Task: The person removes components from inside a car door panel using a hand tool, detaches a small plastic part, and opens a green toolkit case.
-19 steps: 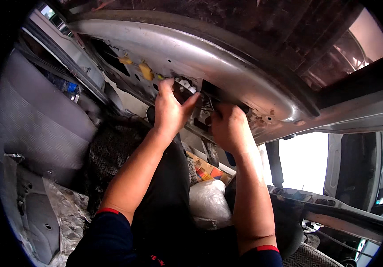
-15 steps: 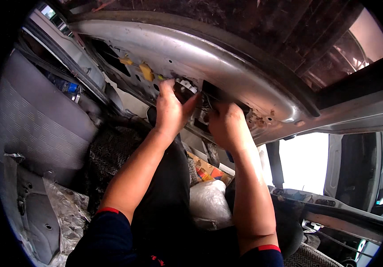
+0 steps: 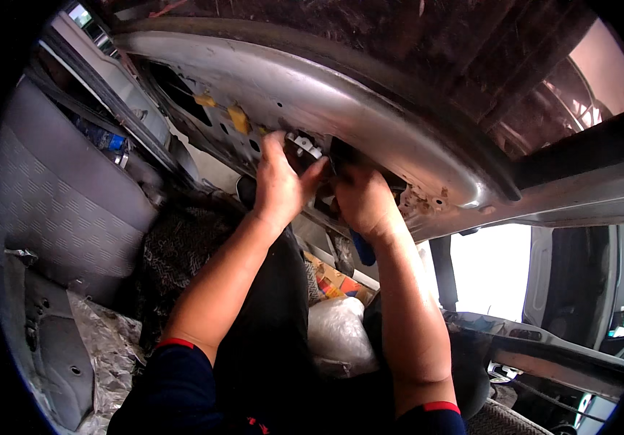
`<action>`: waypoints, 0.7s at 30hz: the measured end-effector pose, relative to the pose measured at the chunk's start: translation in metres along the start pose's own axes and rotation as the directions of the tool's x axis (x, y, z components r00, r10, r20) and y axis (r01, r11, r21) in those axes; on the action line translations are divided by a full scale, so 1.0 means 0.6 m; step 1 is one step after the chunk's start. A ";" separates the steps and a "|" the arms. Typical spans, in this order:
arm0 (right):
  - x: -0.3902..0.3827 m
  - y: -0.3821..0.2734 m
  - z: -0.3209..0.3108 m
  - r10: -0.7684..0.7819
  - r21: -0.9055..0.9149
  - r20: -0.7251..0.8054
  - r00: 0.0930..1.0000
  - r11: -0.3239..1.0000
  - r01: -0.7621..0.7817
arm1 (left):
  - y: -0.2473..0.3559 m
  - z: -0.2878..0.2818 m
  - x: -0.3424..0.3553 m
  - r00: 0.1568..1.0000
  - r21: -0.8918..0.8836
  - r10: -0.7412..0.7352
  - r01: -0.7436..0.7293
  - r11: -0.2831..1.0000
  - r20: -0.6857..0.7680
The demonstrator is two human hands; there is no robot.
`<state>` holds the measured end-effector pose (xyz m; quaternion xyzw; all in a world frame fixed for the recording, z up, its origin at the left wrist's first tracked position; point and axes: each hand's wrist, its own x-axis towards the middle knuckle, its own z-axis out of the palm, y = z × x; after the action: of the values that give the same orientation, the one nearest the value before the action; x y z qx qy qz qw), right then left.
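A bare silver vehicle door (image 3: 254, 61) spans the upper view, its inner metal exposed. At a cut-out in its lower part, my left hand (image 3: 279, 181) grips a dark part with a pale metal fitting (image 3: 304, 147) between thumb and fingers. Close beside it on the right, my right hand (image 3: 362, 199) is closed at the dark opening, fingertips in shadow. Below that hand a blue object (image 3: 362, 248) sticks out, perhaps a handle; whether the hand holds it is unclear. Yellow pieces (image 3: 238, 119) sit on the door left of my hands.
A grey patterned seat (image 3: 72, 196) stands on the left, with crumpled clear plastic (image 3: 112, 341) below it. Between my arms lie a white plastic bag (image 3: 341, 330) and a colourful carton (image 3: 333, 279). The door sill (image 3: 544, 341) runs along the right.
My right hand has turned and shifted slightly left, closer to my left hand. More of the blue object now shows below it. The left hand stays nearly in place.
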<state>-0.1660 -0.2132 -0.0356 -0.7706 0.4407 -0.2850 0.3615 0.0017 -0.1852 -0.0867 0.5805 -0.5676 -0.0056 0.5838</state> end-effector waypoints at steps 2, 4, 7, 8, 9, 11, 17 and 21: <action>-0.008 0.005 -0.005 0.110 0.115 0.052 0.993 0.987 -0.115 | 0.006 0.009 -0.002 1.000 0.059 -0.010 0.010 0.998 0.001; -0.014 -0.001 -0.009 0.291 0.334 0.184 0.939 0.880 -0.338 | 0.012 0.008 0.000 0.994 -0.004 -0.094 0.094 0.996 0.049; -0.019 0.011 0.012 0.290 0.367 0.120 0.949 0.875 -0.314 | 0.015 -0.001 0.001 0.991 -0.052 -0.120 0.124 0.991 0.064; -0.023 0.014 0.023 0.288 0.366 0.121 0.950 0.877 -0.312 | 0.014 -0.001 0.001 0.991 -0.051 -0.120 0.124 0.991 0.061; -0.027 0.017 0.035 0.233 0.316 -0.009 0.972 0.923 -0.218 | 0.011 0.001 0.000 0.991 -0.073 -0.123 0.127 0.989 0.059; -0.032 0.012 0.054 0.182 0.206 -0.168 0.969 0.968 -0.146 | 0.010 0.000 0.002 0.991 -0.088 -0.126 0.131 0.987 0.052; -0.032 0.007 0.028 0.154 0.229 -0.063 0.986 0.964 -0.136 | 0.007 0.002 0.004 1.000 0.026 -0.006 0.005 1.000 0.019; -0.022 -0.008 0.007 -0.080 -0.094 -0.116 0.990 0.993 0.069 | 0.002 -0.004 -0.001 0.995 -0.143 -0.080 0.088 0.986 0.064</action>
<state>-0.1663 -0.1986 -0.0360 -0.7835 0.4449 -0.3239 0.2886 0.0025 -0.1827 -0.0855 0.5594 -0.5574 -0.0884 0.6071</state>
